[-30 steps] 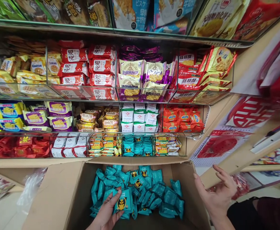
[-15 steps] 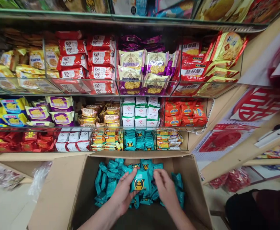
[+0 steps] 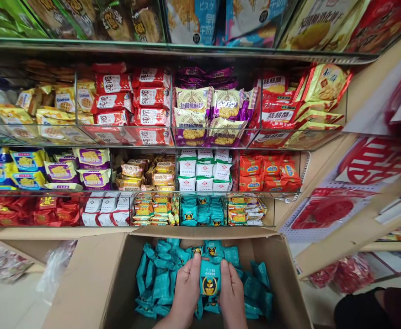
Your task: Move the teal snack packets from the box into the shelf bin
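The teal packet was squarish, with pale lettering across its upper part and a black-and-yellow emblem below. It stood roughly upright over the open carton, printed face toward the camera, side edges partly covered by fingers. With that packet as the clock's centre, the left hand lay at nine o'clock, its grip closed on the near edge; the right hand lay at three, its grip pinching the opposite edge. Both thumbs pointed up. Loose packets in the same teal were heaped in the carton. A cardboard flap spread outward at nine o'clock, a clear plastic bag just beyond. At twelve o'clock, matching shelf packets filled a low compartment, white packets above them; orange-red packets sat at one.
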`<state>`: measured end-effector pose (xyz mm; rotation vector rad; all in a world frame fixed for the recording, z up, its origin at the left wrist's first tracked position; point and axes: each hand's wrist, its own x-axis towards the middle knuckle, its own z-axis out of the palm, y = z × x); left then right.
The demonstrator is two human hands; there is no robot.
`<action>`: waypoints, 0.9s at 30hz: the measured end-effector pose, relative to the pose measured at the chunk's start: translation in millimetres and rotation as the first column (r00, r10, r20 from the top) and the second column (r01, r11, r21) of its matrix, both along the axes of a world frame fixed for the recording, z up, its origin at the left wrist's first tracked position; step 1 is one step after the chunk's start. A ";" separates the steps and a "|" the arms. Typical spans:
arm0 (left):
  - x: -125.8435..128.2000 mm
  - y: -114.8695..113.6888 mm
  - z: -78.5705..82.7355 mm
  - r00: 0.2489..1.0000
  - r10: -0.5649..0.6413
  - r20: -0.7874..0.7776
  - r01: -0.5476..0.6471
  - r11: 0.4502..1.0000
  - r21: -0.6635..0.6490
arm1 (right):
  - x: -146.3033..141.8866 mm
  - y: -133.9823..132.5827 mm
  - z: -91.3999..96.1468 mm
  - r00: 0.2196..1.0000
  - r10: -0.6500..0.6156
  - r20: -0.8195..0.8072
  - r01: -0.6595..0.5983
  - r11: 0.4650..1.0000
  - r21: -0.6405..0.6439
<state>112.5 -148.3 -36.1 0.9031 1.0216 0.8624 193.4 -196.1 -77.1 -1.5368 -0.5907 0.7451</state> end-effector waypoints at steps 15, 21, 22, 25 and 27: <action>-81.9 90.7 63.8 0.697 0.175 -0.696 0.517 0.550 0.656 | 73.9 43.6 78.7 0.769 0.309 0.559 -0.327 0.942 -0.071; -116.9 153.5 59.5 0.242 0.271 -0.931 0.552 0.751 0.362 | 94.4 127.9 66.2 0.493 0.474 0.730 -0.154 0.873 -0.463; -118.1 155.4 55.9 0.210 0.261 -0.942 0.556 0.761 0.335 | 95.7 142.0 60.2 0.482 0.493 0.724 -0.141 0.860 -0.491; -118.8 153.3 49.5 0.193 0.298 -0.935 0.590 0.726 0.353 | 101.8 180.6 42.9 0.422 0.554 0.718 -0.099 0.815 -0.570; -118.9 150.9 48.8 0.186 0.326 -0.927 0.595 0.714 0.370 | 106.5 202.5 33.7 0.370 0.582 0.725 -0.091 0.799 -0.595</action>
